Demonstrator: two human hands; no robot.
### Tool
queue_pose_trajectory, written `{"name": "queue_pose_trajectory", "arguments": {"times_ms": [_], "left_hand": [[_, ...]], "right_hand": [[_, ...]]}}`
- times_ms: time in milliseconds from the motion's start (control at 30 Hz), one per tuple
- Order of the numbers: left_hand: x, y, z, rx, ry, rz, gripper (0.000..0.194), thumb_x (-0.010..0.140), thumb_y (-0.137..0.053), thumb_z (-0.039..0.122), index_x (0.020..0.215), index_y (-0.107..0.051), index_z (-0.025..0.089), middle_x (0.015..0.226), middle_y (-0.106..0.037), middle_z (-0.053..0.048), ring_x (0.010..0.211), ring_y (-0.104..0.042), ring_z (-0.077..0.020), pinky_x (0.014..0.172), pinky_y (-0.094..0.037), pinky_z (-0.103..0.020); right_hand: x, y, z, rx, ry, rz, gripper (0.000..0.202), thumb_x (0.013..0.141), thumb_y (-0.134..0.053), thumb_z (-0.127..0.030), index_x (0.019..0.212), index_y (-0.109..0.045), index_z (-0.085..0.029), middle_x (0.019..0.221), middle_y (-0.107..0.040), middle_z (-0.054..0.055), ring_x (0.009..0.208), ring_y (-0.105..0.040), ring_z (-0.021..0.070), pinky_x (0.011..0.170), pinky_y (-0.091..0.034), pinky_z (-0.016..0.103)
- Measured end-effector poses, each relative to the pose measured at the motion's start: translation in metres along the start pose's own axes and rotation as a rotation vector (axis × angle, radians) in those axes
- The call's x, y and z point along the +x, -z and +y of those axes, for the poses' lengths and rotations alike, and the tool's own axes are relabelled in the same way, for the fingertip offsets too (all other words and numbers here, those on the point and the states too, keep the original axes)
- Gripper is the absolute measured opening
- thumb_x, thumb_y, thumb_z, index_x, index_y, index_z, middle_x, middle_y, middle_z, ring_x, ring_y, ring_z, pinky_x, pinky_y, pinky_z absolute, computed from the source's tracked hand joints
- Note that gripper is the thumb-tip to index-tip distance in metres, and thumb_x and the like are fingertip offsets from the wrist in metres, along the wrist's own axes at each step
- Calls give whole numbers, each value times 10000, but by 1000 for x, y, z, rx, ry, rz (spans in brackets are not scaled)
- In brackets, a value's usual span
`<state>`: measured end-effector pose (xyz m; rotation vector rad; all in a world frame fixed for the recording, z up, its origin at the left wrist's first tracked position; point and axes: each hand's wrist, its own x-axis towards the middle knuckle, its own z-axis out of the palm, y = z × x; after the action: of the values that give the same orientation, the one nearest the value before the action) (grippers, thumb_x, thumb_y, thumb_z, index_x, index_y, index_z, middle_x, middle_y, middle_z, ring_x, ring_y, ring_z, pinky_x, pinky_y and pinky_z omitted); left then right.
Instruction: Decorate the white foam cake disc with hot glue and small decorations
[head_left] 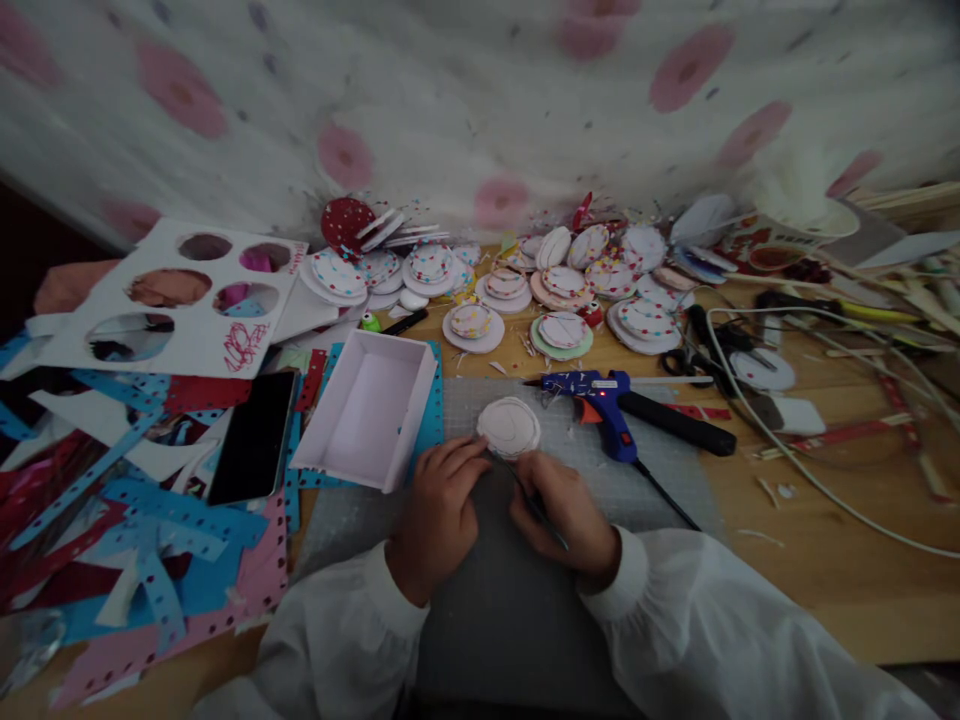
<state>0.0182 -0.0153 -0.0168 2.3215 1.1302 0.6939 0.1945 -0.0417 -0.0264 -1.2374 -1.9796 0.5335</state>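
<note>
The left hand (441, 505), fingers loosely bent, pinch unclear, touches the near edge of a round white layered disc (510, 425) over a grey cutting mat (345, 520), while the right hand (566, 505), closed around a slim dark tool (541, 514), apparently works that rim, next needing steadiness.

Right hand (566, 505) covered part of a slim dark tool (550, 525); its far tip, by the left hand (439, 505) and the white disc (511, 425), was too small and dim to make out. Print on the paper cup (776, 250) was blurred past reading. White cable (817, 491) ran out at the right edge, both sleeves (712, 610) at the lower edge.
</note>
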Motion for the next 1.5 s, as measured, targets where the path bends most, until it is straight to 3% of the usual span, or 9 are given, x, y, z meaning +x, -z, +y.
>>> {"name": "queue_pose_trajectory", "arguments": {"times_ms": [400,800,1000,1500], "left_hand": [[1,-2,-1,-8,4,24,488,675,-383,-58,1058,-580,170,1242,-598,-61,1206,-476,-206,1010,-369,-441],[0,-2,-1,2,10,21,475,670,-386,-62,1030,-591,170,1253,-595,-56,1210,-475,-206,1010,-370,-440],[1,0,0,-2,17,13,484,660,-385,-62,1030,-595,168,1251,-597,-61,1207,-479,-214,1005,-373,-453],[1,0,1,4,16,16,478,666,-398,-64,1028,-605,169,1246,-602,-58,1205,-482,-211,1010,-378,-446]], "right_hand": [[0,3,0,-90,58,-18,218,737,-482,-86,739,-313,-224,651,-411,-30,564,-371,122,528,-276,249],[-2,2,0,-85,69,73,236,739,-472,-70,736,-301,-231,635,-411,-28,556,-379,129,517,-291,252],[2,4,-2,-47,51,-12,215,719,-441,-42,746,-332,-226,658,-453,-11,579,-421,135,524,-323,242],[1,4,-1,-37,49,-4,200,730,-444,-55,746,-337,-224,662,-457,-9,588,-424,138,531,-317,245]]}}
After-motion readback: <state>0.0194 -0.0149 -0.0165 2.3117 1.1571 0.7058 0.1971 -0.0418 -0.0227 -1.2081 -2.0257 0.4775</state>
